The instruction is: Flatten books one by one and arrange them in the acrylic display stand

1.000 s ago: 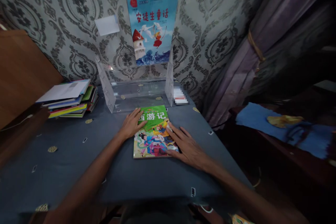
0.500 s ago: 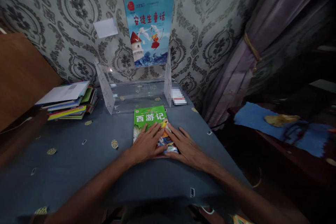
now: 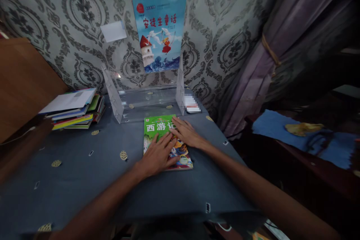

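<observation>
Flat and unclenched, both of your hands lay on the green book, grasping nothing. Your left hand was spread palm-down across the lower half of the cover, fingers pointing away from you. Your right hand rested open on the upper right part of the cover, its fingertips over the last character of the title.

Green book: lay face up and flat on the blue tablecloth, towards the far edge of the table, spine to your left, just in front of the clear acrylic stand.

Clear acrylic stand: stood between the green book and the wall, its two side panels upright and its trough holding nothing that could be seen.

Blue book: stood upright against the patterned wallpaper, above and behind the stand.

White card: fixed to the wall, left of the blue book.

Stack of books: lay at the far left of the table, well apart from your hands.

Purple curtain: hung tied back to the right of the table.

Blue cloth: lay on dark furniture further right.
</observation>
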Motion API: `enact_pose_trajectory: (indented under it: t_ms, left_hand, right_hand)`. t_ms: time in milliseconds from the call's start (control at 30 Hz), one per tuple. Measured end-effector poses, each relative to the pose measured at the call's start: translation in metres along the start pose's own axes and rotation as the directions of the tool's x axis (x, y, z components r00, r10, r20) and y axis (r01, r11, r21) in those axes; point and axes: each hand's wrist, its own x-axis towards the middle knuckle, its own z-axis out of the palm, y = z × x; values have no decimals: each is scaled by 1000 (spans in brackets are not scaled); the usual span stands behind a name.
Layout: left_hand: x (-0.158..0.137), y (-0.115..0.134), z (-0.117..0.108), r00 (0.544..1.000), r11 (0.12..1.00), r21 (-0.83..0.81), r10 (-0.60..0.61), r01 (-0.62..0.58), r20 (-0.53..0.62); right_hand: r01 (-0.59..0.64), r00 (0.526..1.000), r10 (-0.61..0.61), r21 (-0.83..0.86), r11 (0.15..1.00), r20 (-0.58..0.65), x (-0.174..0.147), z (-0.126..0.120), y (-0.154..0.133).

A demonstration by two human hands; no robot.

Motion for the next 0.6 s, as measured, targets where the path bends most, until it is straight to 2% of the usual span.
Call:
enact_pose_trajectory:
  t_ms: [100,267,433,600]
  left_hand:
    - [0,1,0,1000,1000,3,-8,8,-5]
    - [0,0,1,1000,1000,4,-5,5,-15]
    - [-1,0,2,998,1000,-15,-22,21,-57]
    - [-3,-2,4,991,996,-67,-66,58,-120]
  right_hand:
    - [-42,999,41,-13,999,-19,17,4,4]
    - [-95,995,94,-18,995,-18,18,8,0]
    - [-106,992,103,-40,994,-73,5,15,-5]
    - [-55,991,49,-48,997,-122,-26,23,-11]
